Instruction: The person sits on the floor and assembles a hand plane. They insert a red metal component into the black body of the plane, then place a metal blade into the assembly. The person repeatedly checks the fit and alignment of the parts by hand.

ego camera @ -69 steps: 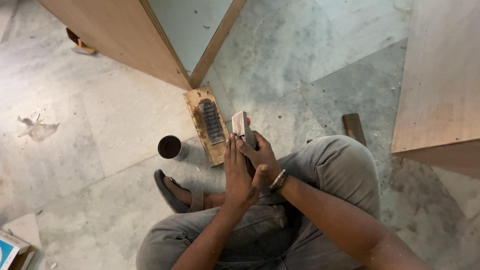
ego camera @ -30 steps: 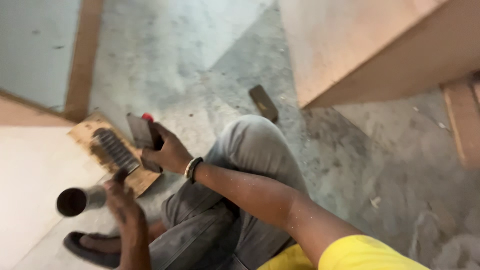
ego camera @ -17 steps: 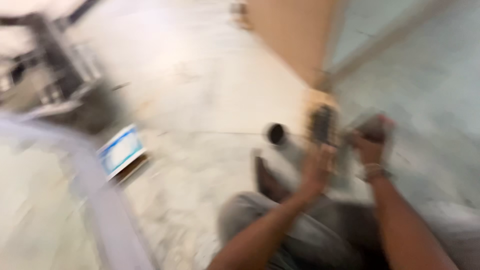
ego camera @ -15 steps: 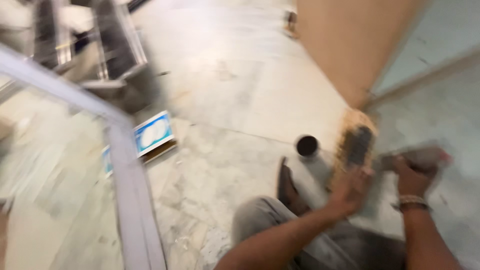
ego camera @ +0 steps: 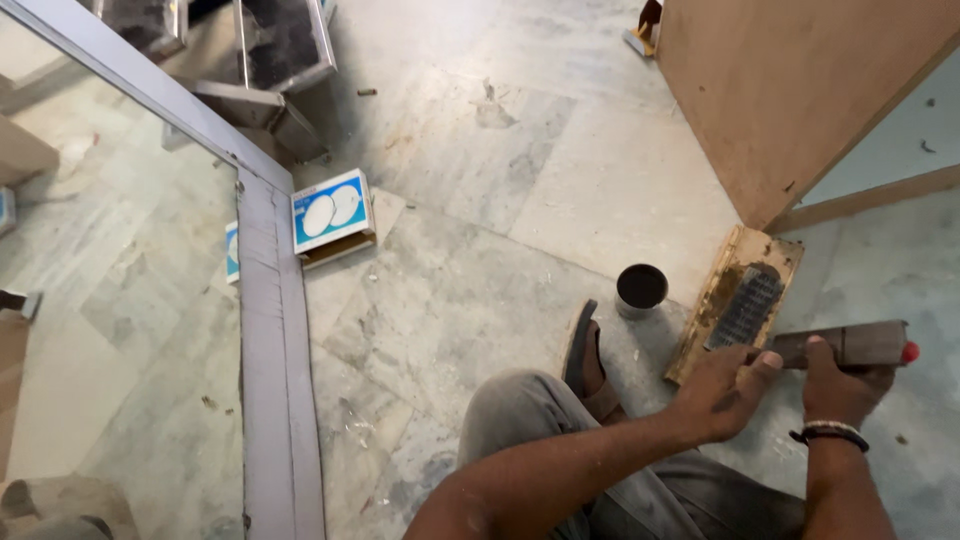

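Note:
I sit on a marble floor with one knee raised. My right hand [ego camera: 840, 385] grips a flat brown tool with a red tip [ego camera: 850, 344], held level. My left hand [ego camera: 722, 390] rests its fingertips on the tool's near end, beside a small wooden board [ego camera: 722, 290] that carries a dark ridged block [ego camera: 746, 308]. A small dark cup [ego camera: 641, 289] stands on the floor just left of the board, next to my sandalled foot [ego camera: 583, 355].
A blue and white box [ego camera: 332, 215] lies on the floor by a grey metal frame [ego camera: 262, 300] holding a glass pane. A large plywood panel [ego camera: 790, 90] leans at the upper right. Metal frame pieces [ego camera: 270, 50] stand at the top left.
My view has swung left, from the plywood on the right to the glass frame and box. My left hand has left the cup on the floor and gone to the tool.

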